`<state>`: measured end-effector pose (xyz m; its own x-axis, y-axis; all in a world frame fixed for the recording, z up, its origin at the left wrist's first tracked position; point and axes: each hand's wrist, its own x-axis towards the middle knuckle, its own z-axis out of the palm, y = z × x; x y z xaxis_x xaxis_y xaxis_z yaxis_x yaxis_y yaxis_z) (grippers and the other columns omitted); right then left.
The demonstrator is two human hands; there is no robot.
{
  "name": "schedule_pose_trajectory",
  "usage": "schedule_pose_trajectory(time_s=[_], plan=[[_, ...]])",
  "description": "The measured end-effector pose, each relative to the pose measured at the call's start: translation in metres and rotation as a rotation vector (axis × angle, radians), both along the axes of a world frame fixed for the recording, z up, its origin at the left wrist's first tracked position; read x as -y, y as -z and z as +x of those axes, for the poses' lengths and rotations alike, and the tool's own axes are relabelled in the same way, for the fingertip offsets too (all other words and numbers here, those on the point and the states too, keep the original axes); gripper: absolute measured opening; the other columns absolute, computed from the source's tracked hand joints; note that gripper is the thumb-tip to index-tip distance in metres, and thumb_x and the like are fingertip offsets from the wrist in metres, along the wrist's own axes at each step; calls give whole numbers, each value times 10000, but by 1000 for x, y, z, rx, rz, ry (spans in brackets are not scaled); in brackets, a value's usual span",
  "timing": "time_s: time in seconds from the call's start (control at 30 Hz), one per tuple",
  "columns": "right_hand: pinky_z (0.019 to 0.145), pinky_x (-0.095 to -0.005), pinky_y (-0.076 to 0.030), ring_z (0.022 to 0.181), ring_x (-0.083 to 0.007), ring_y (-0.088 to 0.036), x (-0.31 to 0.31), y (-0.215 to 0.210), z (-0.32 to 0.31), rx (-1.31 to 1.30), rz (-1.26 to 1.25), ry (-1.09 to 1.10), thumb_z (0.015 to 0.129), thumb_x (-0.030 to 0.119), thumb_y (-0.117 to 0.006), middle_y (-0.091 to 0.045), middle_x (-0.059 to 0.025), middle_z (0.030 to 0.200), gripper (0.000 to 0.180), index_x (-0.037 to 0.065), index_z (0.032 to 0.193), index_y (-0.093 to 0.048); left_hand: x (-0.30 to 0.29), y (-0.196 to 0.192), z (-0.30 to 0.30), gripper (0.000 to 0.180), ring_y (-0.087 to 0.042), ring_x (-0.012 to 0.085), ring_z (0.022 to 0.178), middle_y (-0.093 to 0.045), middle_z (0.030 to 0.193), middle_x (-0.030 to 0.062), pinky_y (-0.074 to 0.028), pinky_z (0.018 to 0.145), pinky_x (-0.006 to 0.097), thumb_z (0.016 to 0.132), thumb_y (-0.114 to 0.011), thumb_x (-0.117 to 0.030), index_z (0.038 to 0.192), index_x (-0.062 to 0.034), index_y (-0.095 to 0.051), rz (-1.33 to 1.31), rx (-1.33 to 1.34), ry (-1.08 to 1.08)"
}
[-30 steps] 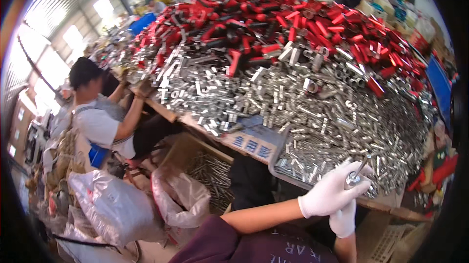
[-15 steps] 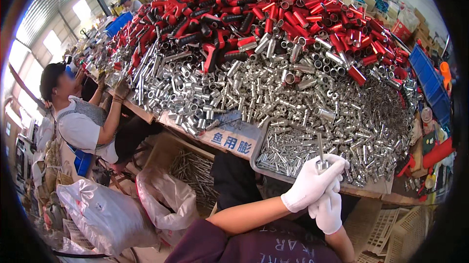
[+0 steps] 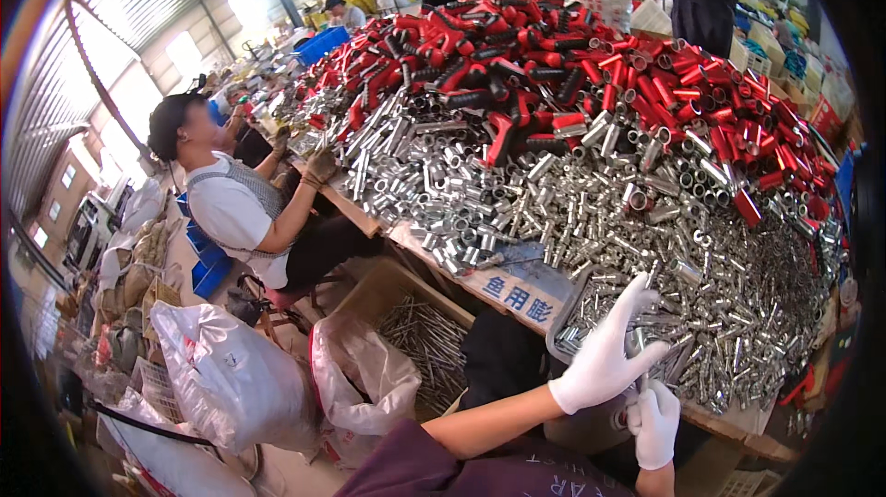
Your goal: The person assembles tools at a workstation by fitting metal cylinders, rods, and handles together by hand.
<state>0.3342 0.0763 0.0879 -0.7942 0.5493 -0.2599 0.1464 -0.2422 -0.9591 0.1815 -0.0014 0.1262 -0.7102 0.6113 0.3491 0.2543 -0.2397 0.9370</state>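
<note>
Near the desk's [image 3: 743,431] right end, my left hand [image 3: 602,360] was spread; I couldn't tell whether my right hand [image 3: 657,425] gripped. Metal bits [image 3: 732,335] looked light, hard, slippery: pinch their middles.

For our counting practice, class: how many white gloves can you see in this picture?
2: one on the left hand, held open; one on the right hand, lower in the picture. Others may be hidden.

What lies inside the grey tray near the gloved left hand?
Inside the grey tray, many small silvery metal parts lie heaped. They cover its bottom, and the gloved left hand hides part of the tray, so those areas cannot be seen.
</note>
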Motion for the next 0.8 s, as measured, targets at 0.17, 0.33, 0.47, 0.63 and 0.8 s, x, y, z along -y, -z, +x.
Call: schedule_pose_trajectory(time_s=[0.17,0.33,0.47,0.63,0.8], plan=[[488,-283,-371,517,-90,-481,-3,-8,1,86,744,-3,824,49,-642,-522,-16,599,126,-16,751,-562,29,14,-16,263,-572,272,1135,-597,964,65,-307,1126,542,927,-612,-281,1123,-108,-629,-433,-1038,417],[560,-270,-468,579,-103,-584,-7,1,18,65,603,-194,804,-7,-653,-635,-74,656,76,-36,803,-583,46,26,-22,206,-634,292,729,-552,865,91,-524,693,435,919,-619,-297,992,-109,-579,-451,-894,572],[653,-359,-494,707,-235,-629,-6,-13,19,15,846,-241,928,140,-670,-657,-116,794,207,-11,1069,-677,49,26,-21,204,-634,307,672,-544,811,96,-508,579,460,908,-626,-306,924,-110,-573,-457,-885,597],[635,-293,-539,640,-169,-681,6,-6,11,100,722,-249,795,-18,-612,-697,-146,732,92,-44,882,-623,59,35,-25,222,-646,330,671,-597,771,102,-522,594,457,899,-630,-331,906,-114,-582,-498,-831,630],[690,-372,-559,744,-335,-710,10,2,2,102,710,-207,768,-4,-594,-691,-206,816,183,-16,939,-658,62,40,-30,215,-634,302,578,-591,749,77,-502,497,421,896,-641,-324,874,-122,-573,-529,-909,584]])
